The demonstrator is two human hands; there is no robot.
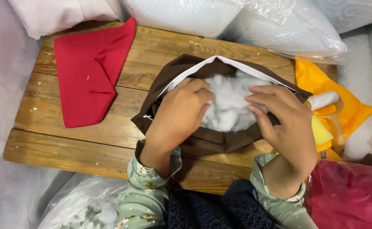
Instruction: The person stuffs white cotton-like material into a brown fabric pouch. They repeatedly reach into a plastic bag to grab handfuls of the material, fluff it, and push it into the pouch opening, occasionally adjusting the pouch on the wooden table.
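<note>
Both hands, left (178, 113) and right (284, 122), press spread fingers into white stuffing (229, 101) filling an open brown cover (213, 142) mid-table (109, 144), red cloth (88, 72) lying apart leftward, pillows (245, 21) crowding the far edge.

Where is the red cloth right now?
In the head view, the folded red cloth lies on the left part of the wooden table, left of the brown fabric cover and the left hand.
</note>
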